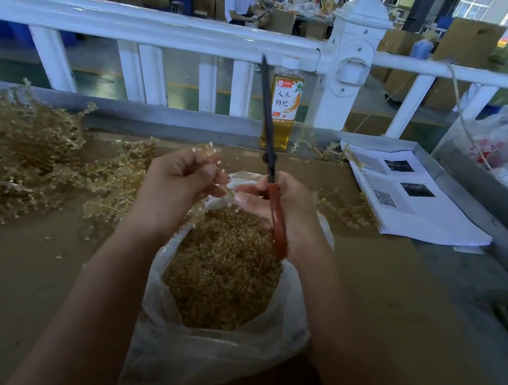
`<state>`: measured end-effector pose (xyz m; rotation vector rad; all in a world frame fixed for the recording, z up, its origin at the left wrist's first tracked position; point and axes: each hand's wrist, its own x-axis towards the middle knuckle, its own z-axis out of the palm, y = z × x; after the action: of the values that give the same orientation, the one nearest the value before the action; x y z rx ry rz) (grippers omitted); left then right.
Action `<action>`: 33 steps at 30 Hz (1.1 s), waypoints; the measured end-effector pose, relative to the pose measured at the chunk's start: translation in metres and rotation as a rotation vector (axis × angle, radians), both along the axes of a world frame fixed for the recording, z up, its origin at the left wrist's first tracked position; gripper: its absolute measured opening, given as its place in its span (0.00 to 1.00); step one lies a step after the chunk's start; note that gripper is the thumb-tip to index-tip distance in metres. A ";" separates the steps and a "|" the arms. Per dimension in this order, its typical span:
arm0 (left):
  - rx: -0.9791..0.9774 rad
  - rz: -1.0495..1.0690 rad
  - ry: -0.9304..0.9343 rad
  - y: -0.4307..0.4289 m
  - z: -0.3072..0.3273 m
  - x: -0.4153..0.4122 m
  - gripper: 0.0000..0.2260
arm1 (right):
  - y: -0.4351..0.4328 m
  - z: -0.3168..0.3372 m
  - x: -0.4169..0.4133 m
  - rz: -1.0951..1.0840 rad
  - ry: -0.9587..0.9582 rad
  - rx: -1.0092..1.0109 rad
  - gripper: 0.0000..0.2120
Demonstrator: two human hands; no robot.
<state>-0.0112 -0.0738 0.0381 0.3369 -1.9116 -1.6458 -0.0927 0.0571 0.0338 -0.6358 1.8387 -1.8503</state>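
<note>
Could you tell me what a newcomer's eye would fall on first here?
Centre stage, the right hand grips red-handled scissors, blades pointing up, while the left hand pinches a beaded sprig over an open plastic bag of golden bits. A tangled sprig pile lies left.

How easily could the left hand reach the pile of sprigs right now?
Probably yes: the pile lies just left of the left hand with nothing between, though that hand already pinches a sprig.

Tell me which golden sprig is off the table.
The small sprig pinched in the left hand, above the open bag; the others lie piled at the left or scattered beside the papers.
</note>
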 end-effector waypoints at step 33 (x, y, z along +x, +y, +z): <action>0.409 0.084 0.044 0.008 0.006 -0.013 0.06 | -0.007 0.001 0.001 -0.025 -0.154 -0.170 0.17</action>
<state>-0.0242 -0.0654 0.0441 0.5300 -1.4976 -1.9636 -0.0915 0.0502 0.0352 -0.5136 1.6116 -2.0273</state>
